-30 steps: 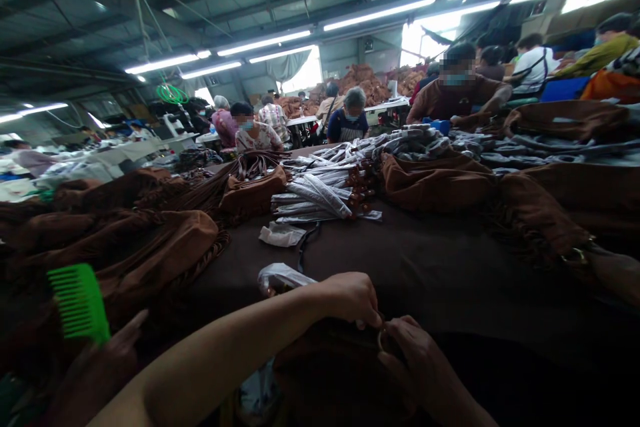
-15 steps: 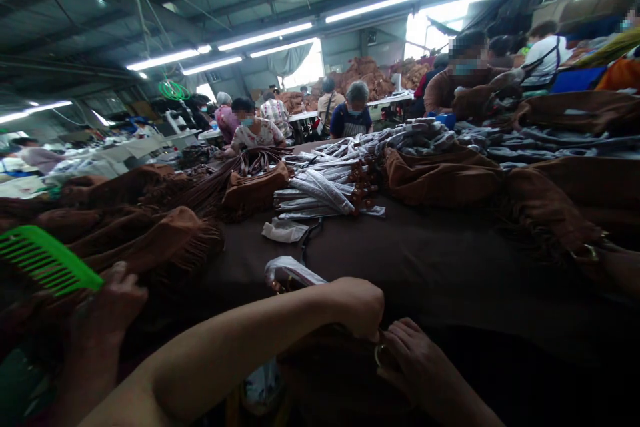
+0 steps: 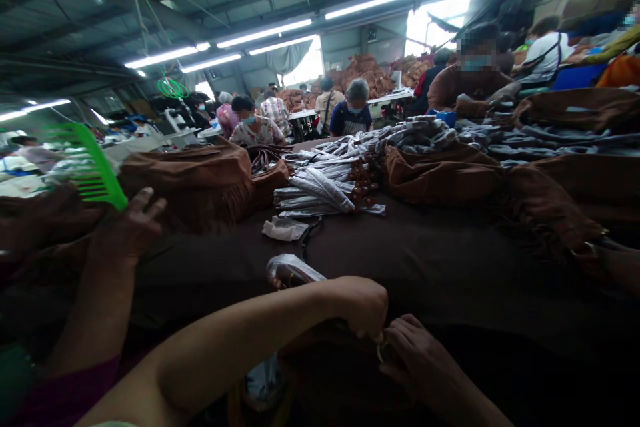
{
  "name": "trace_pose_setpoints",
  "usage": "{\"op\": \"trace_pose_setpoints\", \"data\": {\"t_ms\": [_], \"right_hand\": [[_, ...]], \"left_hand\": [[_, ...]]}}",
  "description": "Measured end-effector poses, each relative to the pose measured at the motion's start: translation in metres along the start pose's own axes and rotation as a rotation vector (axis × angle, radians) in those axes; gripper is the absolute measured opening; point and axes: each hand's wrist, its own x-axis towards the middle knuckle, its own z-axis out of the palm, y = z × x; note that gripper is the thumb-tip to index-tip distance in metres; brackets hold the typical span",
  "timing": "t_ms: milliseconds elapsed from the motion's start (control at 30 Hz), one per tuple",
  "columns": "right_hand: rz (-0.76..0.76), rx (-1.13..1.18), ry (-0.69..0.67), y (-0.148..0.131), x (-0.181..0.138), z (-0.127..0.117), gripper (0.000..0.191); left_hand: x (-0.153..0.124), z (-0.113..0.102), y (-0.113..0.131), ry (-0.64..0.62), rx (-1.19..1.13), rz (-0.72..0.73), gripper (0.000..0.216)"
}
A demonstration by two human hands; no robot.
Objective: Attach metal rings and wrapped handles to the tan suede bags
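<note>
Near edge of the dark table (image 3: 400,253), both hands together. Ring (image 3: 381,351), pale and metallic-looking, at the fingers of the right hand (image 3: 407,343), which are bent in and close on it; its band shows on their left side, the rest hidden behind knuckles. Left hand (image 3: 363,307) comes across from the left, wrist bent over, fingers curled down so their tips meet the ring's far upper edge or lie just beside it. Cannot tell whether they pinch the ring or a bit of material at it; palm side hidden. Under both hands, dark brown material (image 3: 325,357), deep in shadow, outline lost. Judgement on handling: ring likely light, stiff, smooth and apt to slip or turn between fingertips, best taken by the band with thumb and forefinger; brown material looks soft and limp, probably wanting a hold close to the ring, where it would sag less. Just beyond the left forearm, a white-wrapped strap (image 3: 299,267) arches up. Farther off, a heap of wrapped straps (image 3: 317,195), a brown bag (image 3: 440,179) right of it. Near left, a co-worker's hand (image 3: 125,223) with a green comb (image 3: 97,163).
</note>
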Motion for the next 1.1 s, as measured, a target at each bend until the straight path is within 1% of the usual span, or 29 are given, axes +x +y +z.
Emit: {"op": "trace_pose_setpoints", "data": {"t_ms": [100, 233, 367, 467, 567, 700, 800, 867, 900, 933, 1000, 1067, 1100], "right_hand": [[0.018, 0.002, 0.003, 0.002, 0.000, 0.000, 0.018], [0.040, -0.012, 0.038, 0.007, -0.002, 0.002, 0.015], [0.074, -0.018, 0.109, 0.012, -0.005, 0.005, 0.014], [0.100, -0.033, 0.164, 0.014, -0.006, 0.006, 0.016], [0.133, -0.024, 0.187, 0.017, -0.007, 0.006, 0.013], [0.171, 0.013, 0.209, 0.023, -0.008, 0.007, 0.007], [0.182, 0.042, 0.228, 0.027, -0.010, 0.007, 0.011], [0.209, 0.074, 0.197, 0.028, -0.010, 0.004, 0.015], [0.229, 0.092, 0.165, 0.027, -0.010, 0.001, 0.016], [0.248, 0.105, 0.130, 0.025, -0.009, -0.002, 0.019], [0.268, 0.112, 0.081, 0.019, -0.007, -0.012, 0.027], [0.246, 0.103, 0.038, 0.011, -0.004, -0.020, 0.034], [0.238, 0.094, 0.018, 0.008, -0.003, -0.023, 0.035]], "left_hand": [[0.001, 0.000, 0.003, -0.035, -0.030, -0.018, 0.027], [0.004, 0.005, -0.002, 0.029, -0.064, -0.028, 0.023], [0.008, 0.019, -0.018, 0.091, -0.305, -0.011, 0.012], [0.011, 0.035, -0.028, 0.154, -0.549, 0.021, 0.015], [0.014, 0.053, -0.032, 0.269, -0.756, 0.029, 0.021], [0.022, 0.082, -0.026, 0.423, -0.990, 0.075, 0.030], [0.032, 0.103, -0.017, 0.594, -1.203, 0.123, 0.038], [0.036, 0.112, -0.014, 0.698, -1.295, 0.134, 0.041], [0.036, 0.114, -0.014, 0.704, -1.305, 0.136, 0.042], [0.035, 0.112, -0.015, 0.678, -1.284, 0.134, 0.041], [0.030, 0.103, -0.022, 0.564, -1.200, 0.118, 0.040], [0.023, 0.087, -0.030, 0.440, -1.127, 0.098, 0.039], [0.021, 0.080, -0.034, 0.393, -1.107, 0.089, 0.039]]}}
